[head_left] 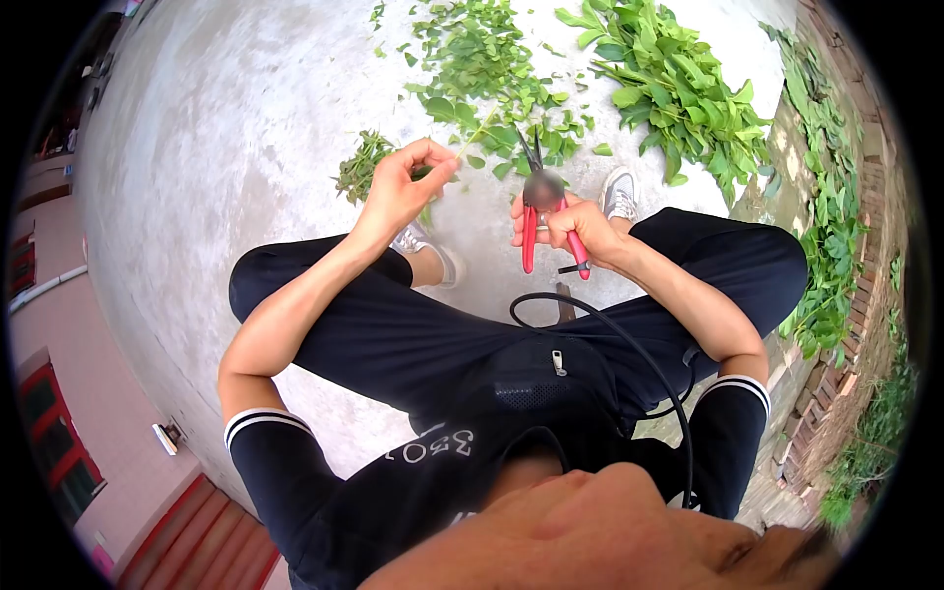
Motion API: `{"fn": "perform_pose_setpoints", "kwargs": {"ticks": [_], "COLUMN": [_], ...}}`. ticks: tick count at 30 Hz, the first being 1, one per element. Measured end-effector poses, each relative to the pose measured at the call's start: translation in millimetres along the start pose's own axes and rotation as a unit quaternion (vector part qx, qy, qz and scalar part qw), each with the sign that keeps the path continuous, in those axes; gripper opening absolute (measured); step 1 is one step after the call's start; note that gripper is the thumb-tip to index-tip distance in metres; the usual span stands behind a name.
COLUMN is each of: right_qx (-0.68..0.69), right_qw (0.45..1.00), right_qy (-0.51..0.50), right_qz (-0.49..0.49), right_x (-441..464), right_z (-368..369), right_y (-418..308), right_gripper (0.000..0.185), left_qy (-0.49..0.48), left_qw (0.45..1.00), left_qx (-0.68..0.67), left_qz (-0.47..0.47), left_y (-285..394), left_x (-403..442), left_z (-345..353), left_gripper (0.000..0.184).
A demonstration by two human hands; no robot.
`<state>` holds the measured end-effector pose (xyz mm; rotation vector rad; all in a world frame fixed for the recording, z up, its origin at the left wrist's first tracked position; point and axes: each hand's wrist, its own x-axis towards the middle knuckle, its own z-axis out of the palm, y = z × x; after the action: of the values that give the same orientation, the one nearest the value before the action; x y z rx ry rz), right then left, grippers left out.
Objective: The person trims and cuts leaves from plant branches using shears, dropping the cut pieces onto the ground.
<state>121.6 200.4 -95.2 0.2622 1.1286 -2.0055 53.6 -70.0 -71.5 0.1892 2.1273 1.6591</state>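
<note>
My left hand (408,187) pinches a thin green stem (475,141) between thumb and fingertips. The stem points up and to the right, over the scattered leaves. Red-handled pruning shears (529,236) are in my right hand (578,228), its fingers wrapped around the grips. The shears' dark blades (532,147) point away from me and stand slightly apart, to the right of the stem. A blur covers the pivot. Behind my left hand is a small bunch of cut greens (362,165), partly hidden by the hand.
Loose cut leaves (472,54) lie across the concrete ground (246,128) ahead. A big pile of leafy branches (678,88) is at the front right. More greenery (834,226) runs along a brick edging (870,206) on the right. A black cable (654,364) loops over my lap.
</note>
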Motion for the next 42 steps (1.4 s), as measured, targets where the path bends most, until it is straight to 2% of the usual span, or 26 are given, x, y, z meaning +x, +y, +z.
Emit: {"fn": "perform_pose_setpoints", "kwargs": {"ticks": [2,5,9,18,27,30,33,34,37,38,40,41,42], "right_qx": [0.03,0.029,0.059,0.103,0.061,0.072,-0.004,-0.034,-0.129,-0.142,-0.358,-0.459,-0.578], "right_qw": [0.997,0.994,0.996,0.989,0.994,0.996,0.996,0.998,0.992,0.989,0.931,0.884,0.807], "right_qy": [-0.067,-0.086,-0.068,-0.107,-0.075,-0.003,0.085,0.058,0.005,0.016,0.061,0.083,0.114], "right_qz": [0.027,0.064,0.022,0.023,0.053,0.051,0.008,0.005,0.012,0.029,0.031,0.031,-0.033], "right_x": [-2.4,-4.3,-2.0,-8.2,-3.9,-2.0,-8.1,-8.9,-11.7,-6.9,-16.1,-19.6,-19.2], "right_z": [8.7,17.0,17.8,23.3,0.6,-4.9,6.7,7.0,8.4,-0.4,11.7,16.0,12.8], "right_y": [4.8,3.0,5.6,-3.9,3.9,0.4,-13.8,-14.7,-16.5,-8.5,-33.1,-41.5,-37.4], "right_gripper": [0.052,0.062,0.051,0.045,0.043,0.044,0.049,0.054,0.043,0.042,0.039,0.038,0.037], "left_qy": [0.005,-0.004,-0.032,-0.037,-0.053,-0.043,-0.011,0.003,0.03,0.036,0.048,0.046,0.045], "left_qw": [1.0,0.999,0.999,0.999,0.998,0.999,0.997,0.995,0.968,0.958,0.932,0.924,0.915], "left_qx": [0.0,-0.006,-0.005,0.019,0.026,0.031,0.073,0.093,0.223,0.259,0.328,0.349,0.37], "left_qz": [0.016,0.038,0.033,0.017,0.019,0.014,0.026,0.034,0.109,0.121,0.144,0.15,0.156], "left_y": [0.8,1.0,0.8,-2.3,-11.5,-9.7,-9.5,-9.6,-0.8,2.1,7.6,10.9,14.1], "left_x": [-1.5,-4.6,-7.5,-7.3,-2.6,-2.7,0.5,0.7,1.1,1.1,0.4,-0.8,-2.5], "left_z": [2.6,11.1,21.1,28.7,29.4,26.1,22.3,20.7,14.4,12.3,8.8,8.5,8.3], "left_gripper": [0.011,0.008,0.005,0.008,0.008,0.008,0.008,0.008,0.007,0.007,0.006,0.005,0.003]}}
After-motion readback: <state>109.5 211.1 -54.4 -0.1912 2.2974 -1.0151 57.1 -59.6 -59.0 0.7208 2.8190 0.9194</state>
